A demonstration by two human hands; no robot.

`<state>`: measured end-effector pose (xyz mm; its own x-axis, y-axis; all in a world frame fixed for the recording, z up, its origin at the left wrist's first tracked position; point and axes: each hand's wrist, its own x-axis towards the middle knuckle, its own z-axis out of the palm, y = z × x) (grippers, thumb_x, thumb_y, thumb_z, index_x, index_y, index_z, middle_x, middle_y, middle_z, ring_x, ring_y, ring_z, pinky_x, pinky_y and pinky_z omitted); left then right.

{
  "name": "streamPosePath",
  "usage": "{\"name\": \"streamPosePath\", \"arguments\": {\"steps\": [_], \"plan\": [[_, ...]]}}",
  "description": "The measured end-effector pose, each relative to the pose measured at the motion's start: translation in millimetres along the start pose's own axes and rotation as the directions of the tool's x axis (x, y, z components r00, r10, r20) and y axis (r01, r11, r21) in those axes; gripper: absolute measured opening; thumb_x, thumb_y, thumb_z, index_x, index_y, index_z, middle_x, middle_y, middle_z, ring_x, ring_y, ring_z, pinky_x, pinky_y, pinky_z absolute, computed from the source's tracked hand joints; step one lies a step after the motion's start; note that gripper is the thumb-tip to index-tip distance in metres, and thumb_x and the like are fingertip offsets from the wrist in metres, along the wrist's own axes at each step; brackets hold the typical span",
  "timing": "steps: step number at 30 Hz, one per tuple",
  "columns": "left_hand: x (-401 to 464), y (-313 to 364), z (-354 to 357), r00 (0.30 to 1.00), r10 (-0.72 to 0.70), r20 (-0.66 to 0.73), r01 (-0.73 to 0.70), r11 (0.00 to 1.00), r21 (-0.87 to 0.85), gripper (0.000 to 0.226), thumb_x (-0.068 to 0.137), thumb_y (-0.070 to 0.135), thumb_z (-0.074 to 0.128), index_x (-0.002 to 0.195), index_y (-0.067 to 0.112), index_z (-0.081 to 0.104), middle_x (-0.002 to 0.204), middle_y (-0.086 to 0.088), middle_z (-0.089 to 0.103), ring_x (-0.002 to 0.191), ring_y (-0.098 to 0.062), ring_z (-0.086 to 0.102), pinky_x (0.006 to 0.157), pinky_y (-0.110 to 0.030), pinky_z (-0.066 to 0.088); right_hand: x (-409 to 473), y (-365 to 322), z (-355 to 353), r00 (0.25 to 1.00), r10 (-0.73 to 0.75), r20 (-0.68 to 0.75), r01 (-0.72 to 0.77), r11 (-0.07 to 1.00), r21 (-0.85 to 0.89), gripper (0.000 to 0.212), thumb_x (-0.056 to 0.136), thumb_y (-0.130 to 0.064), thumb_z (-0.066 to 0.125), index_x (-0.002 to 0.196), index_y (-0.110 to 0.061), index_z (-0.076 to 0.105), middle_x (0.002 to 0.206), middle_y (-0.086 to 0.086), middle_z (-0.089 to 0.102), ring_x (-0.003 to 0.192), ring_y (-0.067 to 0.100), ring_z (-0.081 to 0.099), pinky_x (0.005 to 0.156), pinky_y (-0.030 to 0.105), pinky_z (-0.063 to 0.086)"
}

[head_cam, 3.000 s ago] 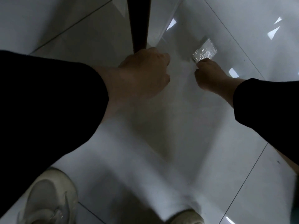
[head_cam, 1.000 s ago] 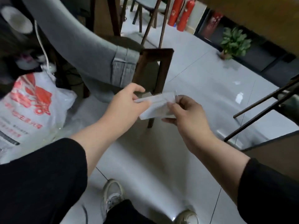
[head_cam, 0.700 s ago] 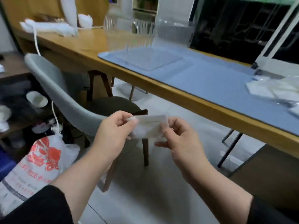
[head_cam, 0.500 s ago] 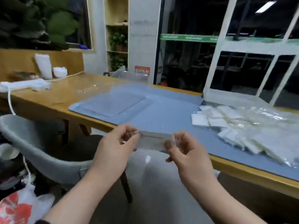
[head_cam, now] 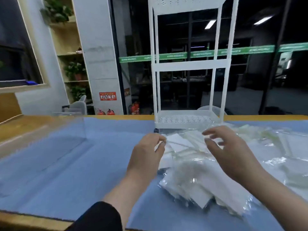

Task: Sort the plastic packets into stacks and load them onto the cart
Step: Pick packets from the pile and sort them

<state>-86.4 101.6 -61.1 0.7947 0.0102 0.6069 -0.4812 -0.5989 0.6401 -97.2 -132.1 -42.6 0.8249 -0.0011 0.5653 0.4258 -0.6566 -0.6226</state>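
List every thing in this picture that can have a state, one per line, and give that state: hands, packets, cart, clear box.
left hand: fingertips pinched together at a packet's edge; blur hides whether it grips.
right hand: open, fingers spread above the pile.
plastic packets: loose, unsorted heap on the blue mat.
cart: upright on the table; visible shelves bare.
clear box: looks empty, left on the mat.

Dim, motion-blurred wide-angle view, glare on the plastic packets.
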Motion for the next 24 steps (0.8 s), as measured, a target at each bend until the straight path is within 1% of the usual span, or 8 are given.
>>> {"name": "streamPosePath", "arguments": {"steps": [3,5,8,10,11,14,19,24], "plan": [[55.4,-26.8,31.2,0.977,0.024,0.212,-0.036,0.998,0.052,0.006,0.096,0.026,0.067,0.101,0.024,0.069,0.105,0.017,0.064,0.102,-0.003,0.057,0.098,-0.028,0.045,55.3,25.9,18.5,0.989,0.115,0.096,-0.107,0.991,-0.080,0.013,0.097,-0.036,0.058,0.109,-0.039,0.062,0.113,-0.023,0.059,0.100,-0.004,0.057,0.078,0.022,0.043],[65.3,-45.9,43.7,0.943,0.076,0.323,-0.116,0.987,0.107,0.021,0.093,0.039,0.070,0.102,0.020,0.070,0.112,0.014,0.064,0.105,-0.002,0.055,0.097,-0.019,0.041,70.2,43.1,38.9,0.975,0.156,0.155,-0.132,0.979,-0.158,0.021,0.097,-0.042,0.059,0.117,-0.038,0.060,0.121,-0.021,0.055,0.105,0.002,0.055,0.082,0.023,0.038],[60.4,-71.3,51.9,0.936,0.031,0.351,-0.067,0.994,0.088,0.032,0.091,0.057,0.063,0.104,0.029,0.071,0.119,0.024,0.058,0.113,0.006,0.054,0.099,-0.017,0.042,64.5,64.1,62.9,0.962,0.161,0.220,-0.110,0.967,-0.229,0.037,0.095,-0.052,0.056,0.130,-0.041,0.054,0.126,-0.024,0.050,0.116,0.001,0.053,0.092,0.019,0.035],[59.6,-79.9,51.7,0.923,-0.082,0.377,0.067,0.996,0.054,0.025,0.094,0.050,0.064,0.117,0.041,0.063,0.132,0.032,0.048,0.118,0.014,0.049,0.107,-0.017,0.039,59.9,71.5,71.7,0.952,0.145,0.271,-0.071,0.961,-0.267,0.050,0.094,-0.059,0.053,0.140,-0.040,0.049,0.135,-0.026,0.047,0.124,0.000,0.050,0.106,0.024,0.037],[60.7,-81.6,51.0,0.927,-0.122,0.355,0.107,0.992,0.061,0.032,0.095,0.047,0.064,0.126,0.043,0.057,0.137,0.032,0.043,0.119,0.014,0.047,0.109,-0.014,0.034,58.2,71.2,73.8,0.950,0.144,0.276,-0.067,0.961,-0.268,0.053,0.093,-0.061,0.051,0.141,-0.040,0.047,0.137,-0.026,0.046,0.125,-0.001,0.049,0.109,0.027,0.036],[60.8,-78.3,45.1,0.921,-0.228,0.315,0.187,0.970,0.155,0.056,0.097,0.049,0.060,0.148,0.038,0.040,0.149,0.019,0.038,0.135,-0.003,0.041,0.113,-0.021,0.031,51.8,63.4,77.3,0.947,0.135,0.290,-0.040,0.949,-0.312,0.055,0.093,-0.063,0.049,0.143,-0.040,0.046,0.140,-0.027,0.045,0.128,-0.003,0.045,0.116,0.031,0.030],[59.9,-76.1,44.6,0.866,-0.294,0.404,0.238,0.954,0.184,0.056,0.099,0.052,0.054,0.151,0.040,0.036,0.155,0.013,0.040,0.139,-0.012,0.040,0.112,-0.026,0.032,49.9,55.7,73.6,0.956,0.104,0.274,0.003,0.932,-0.362,0.042,0.097,-0.053,0.052,0.134,-0.034,0.055,0.135,-0.022,0.053,0.126,0.002,0.047,0.105,0.019,0.030],[62.4,-75.3,44.4,0.872,-0.298,0.388,0.283,0.954,0.097,0.049,0.099,0.050,0.056,0.144,0.036,0.046,0.147,0.006,0.047,0.128,-0.015,0.050,0.108,-0.029,0.039,50.6,52.4,70.4,0.955,0.119,0.272,-0.023,0.943,-0.332,0.038,0.094,-0.051,0.057,0.128,-0.033,0.061,0.127,-0.022,0.058,0.119,0.003,0.054,0.101,0.022,0.038]]}}
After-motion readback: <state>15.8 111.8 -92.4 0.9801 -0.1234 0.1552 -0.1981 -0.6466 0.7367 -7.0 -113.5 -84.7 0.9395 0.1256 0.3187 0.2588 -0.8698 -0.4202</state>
